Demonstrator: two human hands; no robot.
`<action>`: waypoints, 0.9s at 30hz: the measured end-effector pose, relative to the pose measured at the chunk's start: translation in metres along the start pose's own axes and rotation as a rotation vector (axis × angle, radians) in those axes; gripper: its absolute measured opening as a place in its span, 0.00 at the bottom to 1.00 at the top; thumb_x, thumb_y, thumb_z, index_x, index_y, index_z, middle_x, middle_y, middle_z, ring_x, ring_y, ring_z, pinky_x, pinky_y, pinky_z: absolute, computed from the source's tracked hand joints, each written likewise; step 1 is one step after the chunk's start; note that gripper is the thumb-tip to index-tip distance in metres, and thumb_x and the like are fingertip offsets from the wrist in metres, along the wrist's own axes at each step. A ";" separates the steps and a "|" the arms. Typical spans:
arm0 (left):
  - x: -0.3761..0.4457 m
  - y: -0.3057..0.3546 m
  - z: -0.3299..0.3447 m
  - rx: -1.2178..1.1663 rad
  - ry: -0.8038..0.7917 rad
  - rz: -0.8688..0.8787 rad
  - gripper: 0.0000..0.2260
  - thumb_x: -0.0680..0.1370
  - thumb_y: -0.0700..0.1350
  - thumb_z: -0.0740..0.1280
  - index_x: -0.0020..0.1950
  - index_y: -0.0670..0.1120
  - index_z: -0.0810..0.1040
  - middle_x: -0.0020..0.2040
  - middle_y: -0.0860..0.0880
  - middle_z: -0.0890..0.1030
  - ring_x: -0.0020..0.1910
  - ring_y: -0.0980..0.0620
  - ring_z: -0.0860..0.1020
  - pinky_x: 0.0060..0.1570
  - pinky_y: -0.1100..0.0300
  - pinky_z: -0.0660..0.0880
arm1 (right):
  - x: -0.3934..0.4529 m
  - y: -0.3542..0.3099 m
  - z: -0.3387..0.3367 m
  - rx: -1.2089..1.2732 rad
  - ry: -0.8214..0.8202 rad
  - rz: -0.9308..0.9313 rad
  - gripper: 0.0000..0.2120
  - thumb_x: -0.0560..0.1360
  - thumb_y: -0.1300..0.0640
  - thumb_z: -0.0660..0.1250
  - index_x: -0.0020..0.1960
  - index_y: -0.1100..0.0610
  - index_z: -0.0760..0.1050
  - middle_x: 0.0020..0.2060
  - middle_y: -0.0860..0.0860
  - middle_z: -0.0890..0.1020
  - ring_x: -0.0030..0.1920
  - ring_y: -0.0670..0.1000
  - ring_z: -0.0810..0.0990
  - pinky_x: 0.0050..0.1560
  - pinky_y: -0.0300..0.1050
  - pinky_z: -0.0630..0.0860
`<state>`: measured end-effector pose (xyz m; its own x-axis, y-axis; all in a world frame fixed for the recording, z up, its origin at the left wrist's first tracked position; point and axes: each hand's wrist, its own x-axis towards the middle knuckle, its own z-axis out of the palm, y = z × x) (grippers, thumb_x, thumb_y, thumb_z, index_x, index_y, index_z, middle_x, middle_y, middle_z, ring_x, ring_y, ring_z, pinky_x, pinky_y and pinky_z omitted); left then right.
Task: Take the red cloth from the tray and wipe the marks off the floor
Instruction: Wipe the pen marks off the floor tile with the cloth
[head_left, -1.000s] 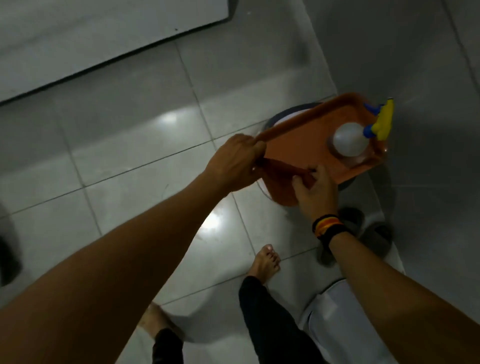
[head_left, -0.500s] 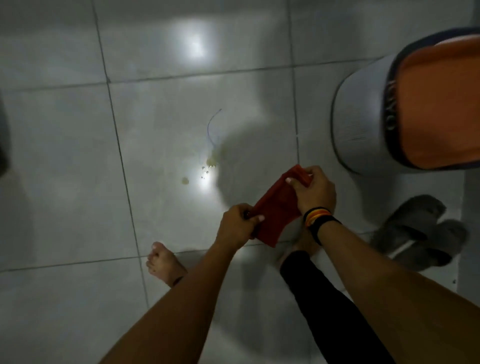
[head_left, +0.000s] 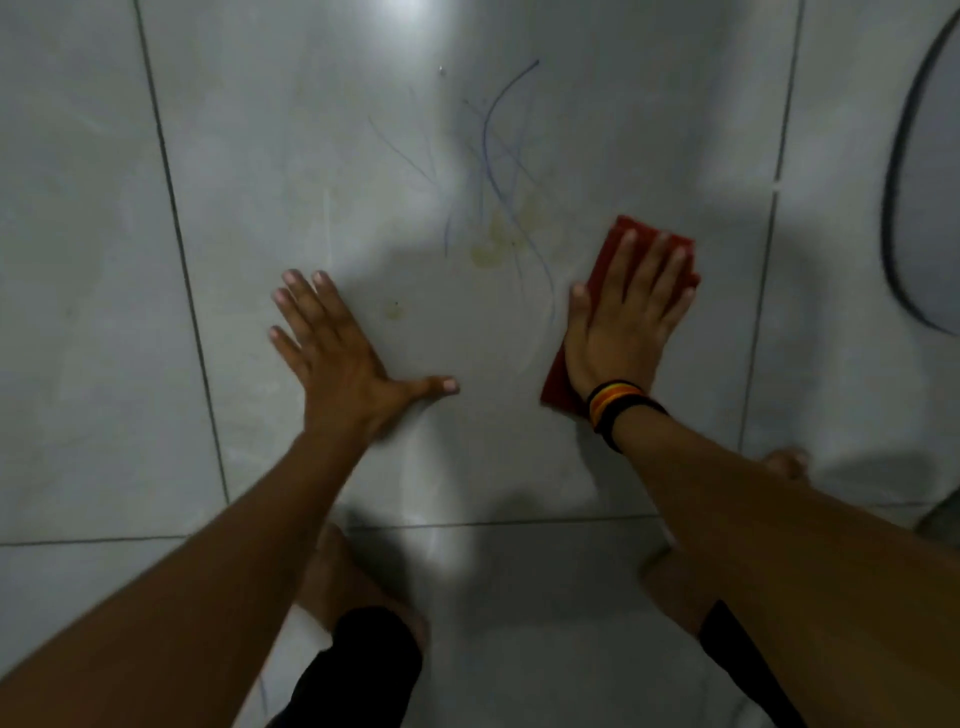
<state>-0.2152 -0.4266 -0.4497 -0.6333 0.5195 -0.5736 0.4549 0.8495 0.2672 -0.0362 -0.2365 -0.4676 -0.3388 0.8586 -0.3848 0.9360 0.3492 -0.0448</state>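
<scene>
The red cloth (head_left: 608, 244) lies folded flat on the grey floor tile, and my right hand (head_left: 623, 312) presses down on it with fingers spread. Just left of the cloth are the marks (head_left: 493, 171): thin blue pen lines and a few yellowish stains (head_left: 491, 249). My left hand (head_left: 332, 348) rests flat on the tile to the left of the marks, fingers apart, holding nothing. The tray is out of view.
A round grey container with a dark rim (head_left: 904, 197) stands at the right edge. My bare feet (head_left: 348, 582) and knees are at the bottom. Tile joints run at the left (head_left: 182, 270) and right.
I have crouched down close to the floor. The cloth, held in the air between both hands before, now lies on the tile under my right hand; my left hand let go and rests on the floor.
</scene>
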 end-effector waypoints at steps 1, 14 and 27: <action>0.005 -0.010 0.002 0.018 -0.008 0.022 0.80 0.53 0.86 0.67 0.84 0.37 0.34 0.84 0.31 0.34 0.82 0.28 0.34 0.75 0.28 0.31 | 0.011 -0.018 0.005 0.000 0.075 -0.017 0.32 0.85 0.41 0.46 0.84 0.55 0.48 0.83 0.61 0.51 0.83 0.64 0.48 0.80 0.70 0.48; 0.043 -0.016 -0.039 -0.030 -0.166 0.032 0.84 0.48 0.86 0.68 0.82 0.37 0.29 0.82 0.32 0.29 0.80 0.28 0.29 0.70 0.21 0.29 | -0.010 0.014 0.004 -0.067 -0.067 -0.287 0.30 0.85 0.44 0.51 0.84 0.50 0.48 0.84 0.56 0.51 0.84 0.60 0.47 0.79 0.72 0.46; 0.044 -0.014 -0.049 -0.032 -0.280 -0.008 0.85 0.49 0.79 0.76 0.81 0.40 0.25 0.80 0.35 0.24 0.79 0.31 0.25 0.71 0.21 0.30 | -0.008 -0.043 0.002 -0.160 -0.103 -0.790 0.33 0.84 0.44 0.58 0.83 0.49 0.48 0.83 0.54 0.51 0.83 0.59 0.47 0.79 0.71 0.51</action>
<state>-0.2795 -0.4111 -0.4408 -0.4369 0.4712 -0.7662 0.4282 0.8581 0.2835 -0.0738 -0.2596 -0.4648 -0.8759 0.2998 -0.3781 0.3963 0.8939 -0.2093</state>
